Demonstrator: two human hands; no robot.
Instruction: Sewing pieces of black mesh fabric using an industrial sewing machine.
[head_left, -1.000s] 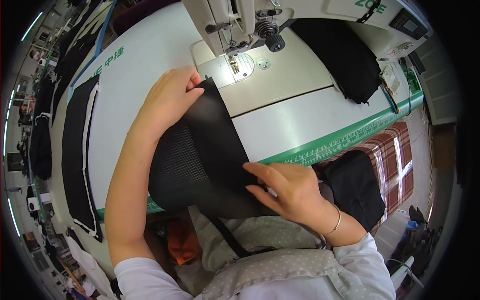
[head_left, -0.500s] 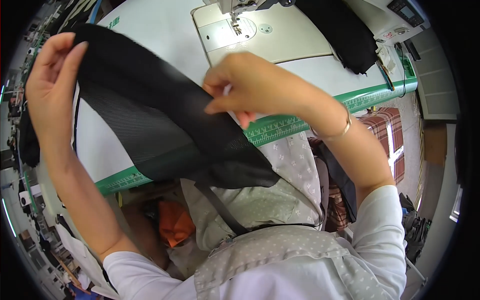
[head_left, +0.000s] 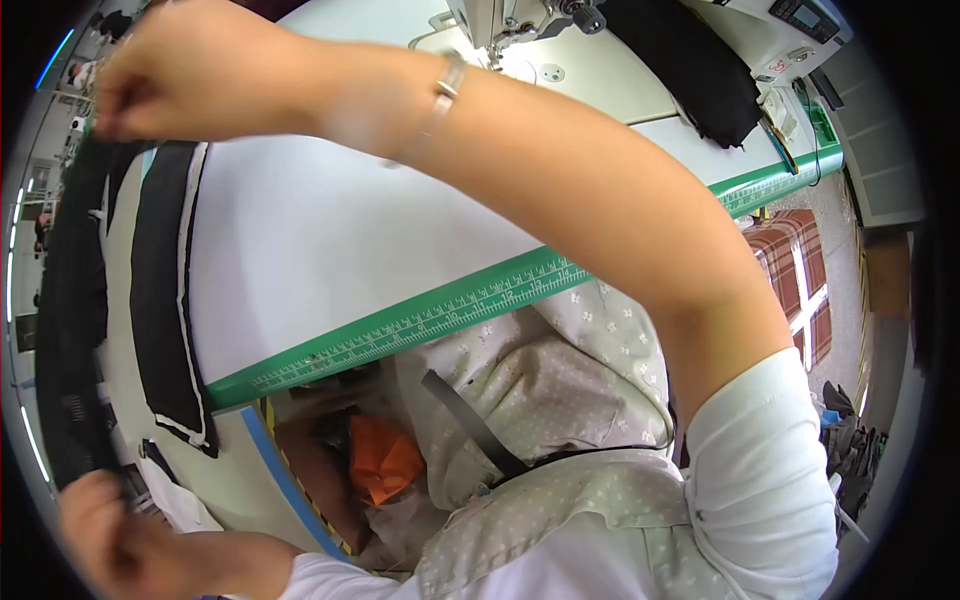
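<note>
A long piece of black fabric is stretched lengthwise at the far left, beyond the table's end. My right hand reaches across to the upper left, closed on the fabric's far end. At the lower left my left hand is closed at the near end of the same fabric. Both hands are blurred, and some fingertips are hidden. Beside it, a black strip with a white edge lies along the left end of the table.
Behind my right forearm stands a sewing machine, its needle area lit. Black fabric lies right of it. A green ruler strip runs along the table's front edge. Below are an orange bag-like item and a plaid cloth.
The black fabric has moved from over the table's front to the far left. My right hand swung across to the upper left; my left hand dropped to the lower left.
</note>
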